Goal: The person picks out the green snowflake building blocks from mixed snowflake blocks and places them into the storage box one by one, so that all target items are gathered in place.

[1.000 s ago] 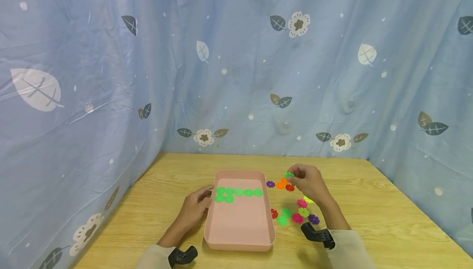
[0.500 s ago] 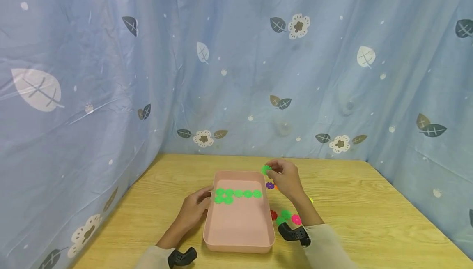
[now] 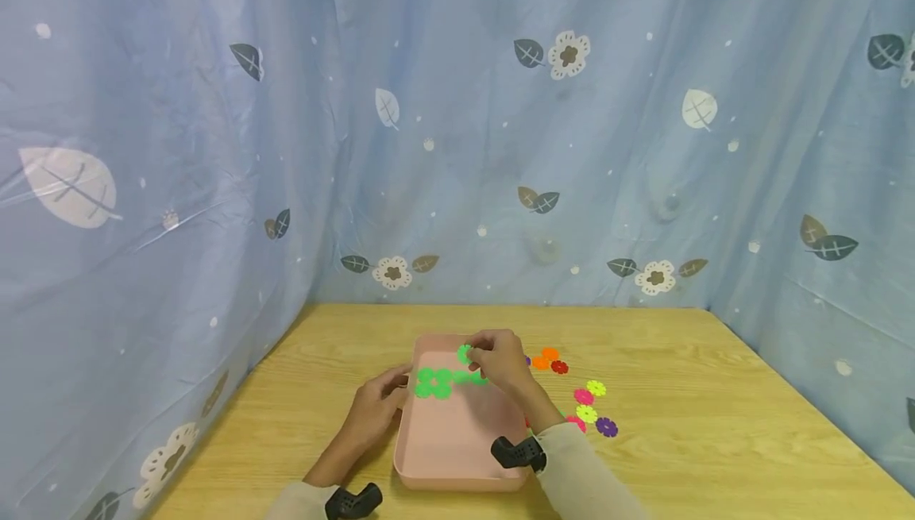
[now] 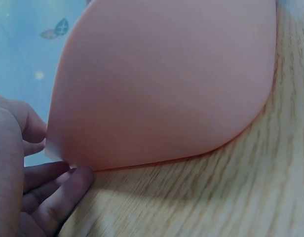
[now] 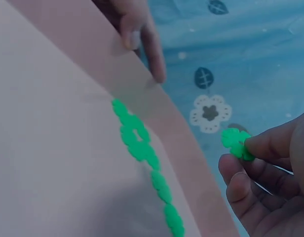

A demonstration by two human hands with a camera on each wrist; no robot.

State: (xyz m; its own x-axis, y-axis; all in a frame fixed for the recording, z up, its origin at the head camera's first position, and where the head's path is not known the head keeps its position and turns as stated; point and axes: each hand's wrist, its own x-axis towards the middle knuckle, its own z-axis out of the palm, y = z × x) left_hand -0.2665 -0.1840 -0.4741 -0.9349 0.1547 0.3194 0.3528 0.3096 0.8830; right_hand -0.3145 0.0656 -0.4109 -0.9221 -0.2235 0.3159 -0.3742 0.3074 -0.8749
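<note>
My left hand [image 3: 374, 410] holds the left side of a pink rectangular tray [image 3: 461, 482], fingers at its outer wall and lower edge in the left wrist view. Over the tray's far part, my right hand [image 3: 503, 363] pinches a green flower-shaped plastic disc [image 5: 235, 141] between thumb and fingers, raised above the tray floor. Inside the tray, several green discs [image 3: 443, 376] lie flat in a row across, with a shorter row in front at the left. The right hand hides the right end of that row from the head view.
On the wooden table [image 3: 679, 409], right of the tray, lie loose discs: orange [image 3: 550, 354], red [image 3: 560, 367], pink [image 3: 584, 397], yellow [image 3: 596, 388] and purple [image 3: 607, 427]. The right forearm covers some others. A blue patterned curtain [image 3: 457, 147] surrounds the table.
My right hand has carried the green disc left from the loose discs, past the tray's right rim, to above its far part. The left hand stays at the tray's left side.
</note>
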